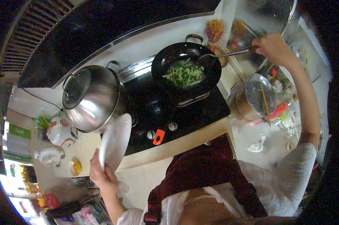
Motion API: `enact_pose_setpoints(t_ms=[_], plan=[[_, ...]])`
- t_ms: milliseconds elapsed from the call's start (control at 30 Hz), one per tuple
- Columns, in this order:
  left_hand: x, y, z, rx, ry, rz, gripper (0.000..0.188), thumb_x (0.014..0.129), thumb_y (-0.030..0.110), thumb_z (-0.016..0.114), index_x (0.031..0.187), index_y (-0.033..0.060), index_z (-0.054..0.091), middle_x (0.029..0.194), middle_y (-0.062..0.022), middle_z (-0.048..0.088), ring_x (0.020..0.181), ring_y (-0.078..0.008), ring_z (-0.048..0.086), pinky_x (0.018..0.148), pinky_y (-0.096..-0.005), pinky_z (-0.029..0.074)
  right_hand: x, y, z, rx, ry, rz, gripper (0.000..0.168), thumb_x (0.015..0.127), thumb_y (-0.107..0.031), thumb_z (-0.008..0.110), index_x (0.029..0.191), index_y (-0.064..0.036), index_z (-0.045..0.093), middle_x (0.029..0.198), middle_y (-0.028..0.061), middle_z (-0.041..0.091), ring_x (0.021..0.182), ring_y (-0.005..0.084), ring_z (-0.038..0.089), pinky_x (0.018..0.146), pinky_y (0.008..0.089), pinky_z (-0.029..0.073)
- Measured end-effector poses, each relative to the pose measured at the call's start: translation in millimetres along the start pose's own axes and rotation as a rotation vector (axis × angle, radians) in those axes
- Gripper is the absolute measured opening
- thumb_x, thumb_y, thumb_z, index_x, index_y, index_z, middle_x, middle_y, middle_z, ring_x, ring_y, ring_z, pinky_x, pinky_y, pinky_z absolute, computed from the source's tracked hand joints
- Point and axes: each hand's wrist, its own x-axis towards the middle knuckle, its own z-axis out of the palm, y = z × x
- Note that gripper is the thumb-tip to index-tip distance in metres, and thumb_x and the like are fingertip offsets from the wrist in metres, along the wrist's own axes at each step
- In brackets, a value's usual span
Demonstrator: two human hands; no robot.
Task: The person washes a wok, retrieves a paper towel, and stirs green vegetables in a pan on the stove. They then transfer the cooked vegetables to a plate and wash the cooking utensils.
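My left hand [103, 173] grips the lower rim of a white plate [117, 140], which is tilted on edge beside the stove's front left. With my right hand [270, 47], up at the right, I hold the handle of a metal cooking utensil [231, 53]; its far end reaches over the near right rim of a black wok [161, 63]. Chopped green vegetables [186, 73] lie in the bottom of the wok, which stands on the black glass stove [155, 109].
A lidded steel wok [95, 104] stands on the left burner. To the right are a pot with a glass lid [259, 94] and a pair of chopsticks [265, 102] on it. A bristle brush [214, 31] stands behind. A small fan [50, 156] and a white appliance [58, 132] are at the left.
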Motion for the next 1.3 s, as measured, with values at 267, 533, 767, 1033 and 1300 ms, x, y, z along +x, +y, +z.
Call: enact_pose_setpoints(t_ms=[267, 533, 767, 1033, 1300], plan=[[26, 15, 33, -1.294, 0.313, -0.959, 0.045, 0.081, 0.019, 0.050, 0.118, -0.0029, 0.040, 0.112, -0.0179, 0.049, 0.101, -0.0277, 0.049, 0.081, -0.0369, 0.044, 93, 26, 9, 0.058, -0.637, 0.117, 0.033, 0.082, -0.036, 0.046, 0.076, -0.006, 0.060, 0.061, 0.0103, 0.058, 0.052, 0.0238, 0.054, 0.050, 0.0405, 0.043], [10, 7, 75, -1.891, 0.042, -0.925, 0.046, 0.073, 0.021, 0.050, 0.112, -0.0033, 0.045, 0.109, -0.0159, 0.052, 0.097, -0.0283, 0.052, 0.084, -0.0405, 0.044, 45, 32, 66, 0.779, -0.849, 0.185, 0.035, 0.084, -0.041, 0.045, 0.085, -0.010, 0.060, 0.056, 0.0020, 0.056, 0.044, 0.0111, 0.049, 0.040, 0.0284, 0.039], [41, 31, 95, -1.777, -0.101, -0.899, 0.050, 0.071, 0.009, 0.056, 0.117, -0.0003, 0.040, 0.108, -0.0110, 0.051, 0.091, -0.0230, 0.055, 0.076, -0.0331, 0.048, -18, -96, 154, 1.421, -0.816, 0.252, 0.031, 0.083, -0.029, 0.050, 0.107, -0.010, 0.043, 0.070, 0.0019, 0.053, 0.045, 0.0080, 0.042, 0.034, 0.0222, 0.033], [55, 34, 121, -1.744, -0.176, -0.809, 0.045, 0.078, 0.008, 0.055, 0.119, 0.0016, 0.039, 0.114, -0.0117, 0.048, 0.099, -0.0230, 0.052, 0.075, -0.0349, 0.050, -18, -150, 133, 1.828, -0.743, 0.470, 0.025, 0.079, -0.020, 0.053, 0.100, -0.008, 0.045, 0.072, 0.0044, 0.055, 0.043, 0.0095, 0.044, 0.033, 0.0246, 0.033], [59, 40, 131, -1.741, -0.213, -0.780, 0.038, 0.080, 0.008, 0.055, 0.116, 0.0046, 0.044, 0.108, -0.0113, 0.053, 0.093, -0.0216, 0.056, 0.072, -0.0334, 0.053, -50, -168, 136, 1.793, -0.498, 0.535, 0.027, 0.076, -0.013, 0.056, 0.098, -0.003, 0.045, 0.063, 0.0048, 0.050, 0.044, 0.0117, 0.045, 0.036, 0.0270, 0.035]])
